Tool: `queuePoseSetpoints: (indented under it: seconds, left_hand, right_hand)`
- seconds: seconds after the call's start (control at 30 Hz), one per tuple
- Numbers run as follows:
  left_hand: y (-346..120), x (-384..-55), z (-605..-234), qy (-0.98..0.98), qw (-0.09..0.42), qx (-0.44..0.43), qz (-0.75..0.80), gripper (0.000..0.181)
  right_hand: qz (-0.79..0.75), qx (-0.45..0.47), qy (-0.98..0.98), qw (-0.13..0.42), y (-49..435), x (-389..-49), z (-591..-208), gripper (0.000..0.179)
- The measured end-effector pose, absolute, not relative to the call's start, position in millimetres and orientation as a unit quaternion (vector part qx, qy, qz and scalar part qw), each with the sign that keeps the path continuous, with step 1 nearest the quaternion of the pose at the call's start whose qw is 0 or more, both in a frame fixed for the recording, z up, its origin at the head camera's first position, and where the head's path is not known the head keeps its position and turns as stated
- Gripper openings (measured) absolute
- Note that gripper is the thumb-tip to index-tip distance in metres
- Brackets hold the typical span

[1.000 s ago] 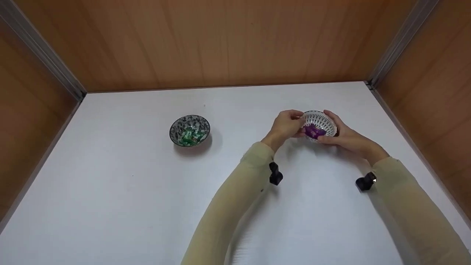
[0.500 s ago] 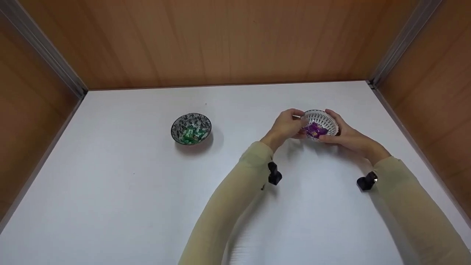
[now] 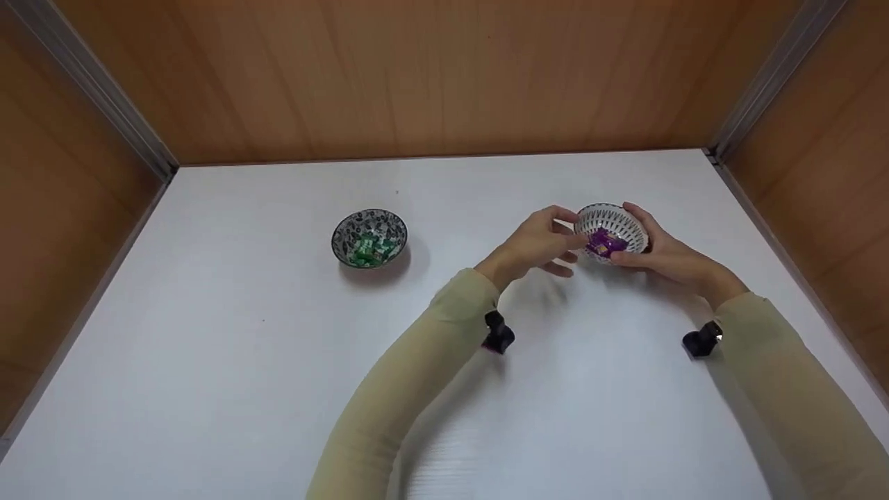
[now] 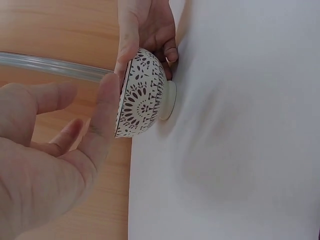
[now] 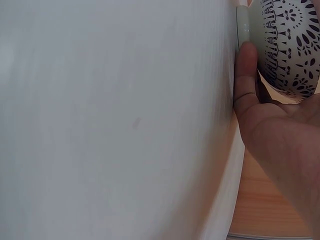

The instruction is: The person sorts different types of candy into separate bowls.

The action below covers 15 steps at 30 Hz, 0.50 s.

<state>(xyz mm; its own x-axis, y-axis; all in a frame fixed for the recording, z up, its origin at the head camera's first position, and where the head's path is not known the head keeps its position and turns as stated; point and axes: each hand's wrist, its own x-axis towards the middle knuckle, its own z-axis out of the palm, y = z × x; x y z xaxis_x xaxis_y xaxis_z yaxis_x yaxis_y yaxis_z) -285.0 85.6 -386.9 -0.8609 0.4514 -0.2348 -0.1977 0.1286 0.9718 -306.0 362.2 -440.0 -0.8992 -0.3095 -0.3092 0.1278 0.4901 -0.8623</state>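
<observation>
A small white bowl with dark patterning (image 3: 603, 217) is at the right rear of the table, and purple-wrapped candies (image 3: 607, 243) lie inside it. My right hand (image 3: 663, 251) grips its right side, the thumb over the near rim and the other fingers round the outside. In the right wrist view a finger lies beside the foot of the bowl (image 5: 292, 47). My left hand (image 3: 540, 239) is at the bowl's left edge with its fingers spread and nothing in them. The left wrist view has the left thumb (image 4: 102, 117) overlapping the rim.
A black-and-white floral bowl (image 3: 354, 229) holding green-wrapped candies (image 3: 371, 248) stands on the white table (image 3: 229, 375) left of the hands. Wooden panels (image 3: 444, 76) close off the back and both sides. A small black device (image 3: 499, 333) is on the left sleeve.
My left hand's fingers have spread and come away from the patterned bowl, its wrist shifting left. The right hand keeps its grip. The whole head view has shifted slightly.
</observation>
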Motion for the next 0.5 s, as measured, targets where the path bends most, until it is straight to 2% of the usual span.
queuePoseSetpoints:
  seconds: [0.5]
  left_hand:
    - [22, -255, -380, 0.726, 0.260, 0.187, 0.609, 0.034]
  right_hand:
    - [-0.503, -0.057, 0.835, 0.215, 362, -306, -439, 0.104]
